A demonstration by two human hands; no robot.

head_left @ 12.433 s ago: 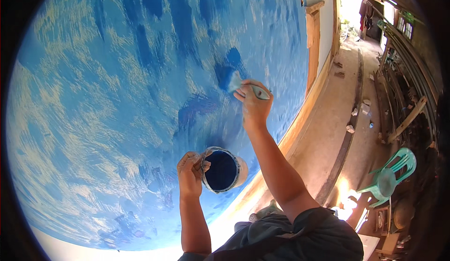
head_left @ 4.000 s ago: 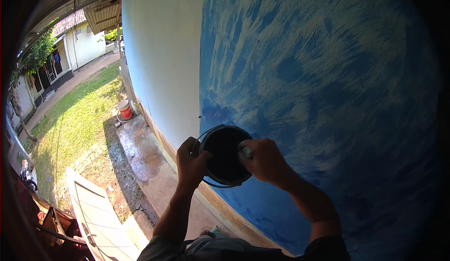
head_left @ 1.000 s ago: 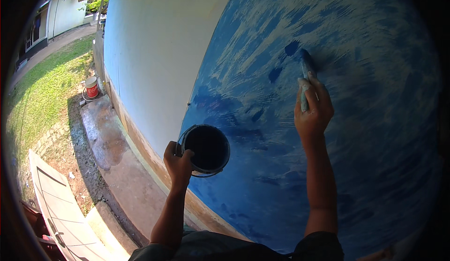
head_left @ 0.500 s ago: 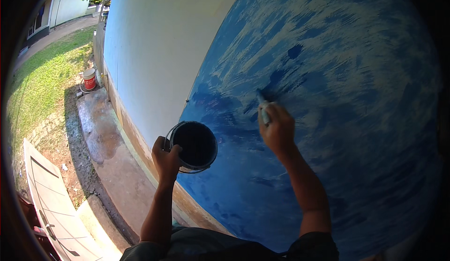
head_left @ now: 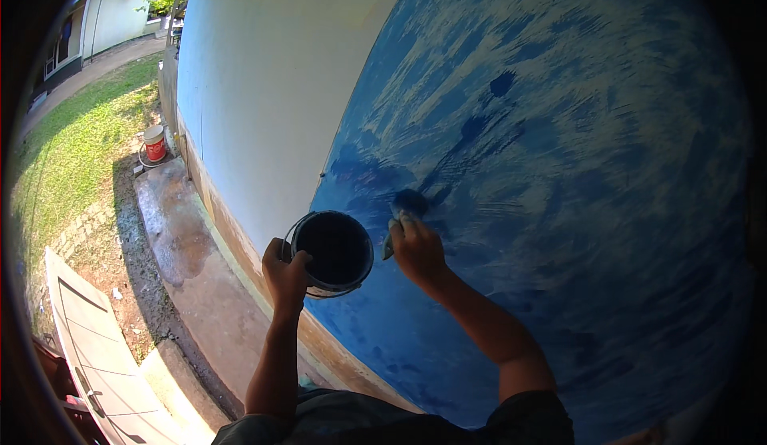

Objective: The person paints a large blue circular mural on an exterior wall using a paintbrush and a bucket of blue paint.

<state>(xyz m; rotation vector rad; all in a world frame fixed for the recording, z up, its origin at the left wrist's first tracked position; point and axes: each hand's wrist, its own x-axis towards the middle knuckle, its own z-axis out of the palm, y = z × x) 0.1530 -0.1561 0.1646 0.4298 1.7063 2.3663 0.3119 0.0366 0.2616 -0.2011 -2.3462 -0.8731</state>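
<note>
My left hand (head_left: 286,276) is closed on the rim of a small paint bucket (head_left: 369,247) with a wire handle; its inside looks dark. To the right of the bucket, my right hand (head_left: 419,252) grips a paintbrush (head_left: 388,247), whose pale handle shows beside the fingers. The dark bristle end (head_left: 411,202) is against the wall, partly blurred. Streaky blue paint covers this wall (head_left: 543,229), with pale patches between the strokes. A fresh dark blue streak (head_left: 471,129) runs up and right from the brush, with a dark blot (head_left: 502,84) above it.
Left of the blue stands a plain pale wall section (head_left: 272,77). A concrete ledge (head_left: 216,285) follows the wall's foot. Farther off are a red and white bucket (head_left: 155,145), grass (head_left: 88,137) and a house (head_left: 112,13). A pale door-like panel (head_left: 100,349) is at lower left.
My right hand has swept the brush down and left toward the bucket, leaving a darker streak on the wall. My left hand still holds the bucket in nearly the same place.
</note>
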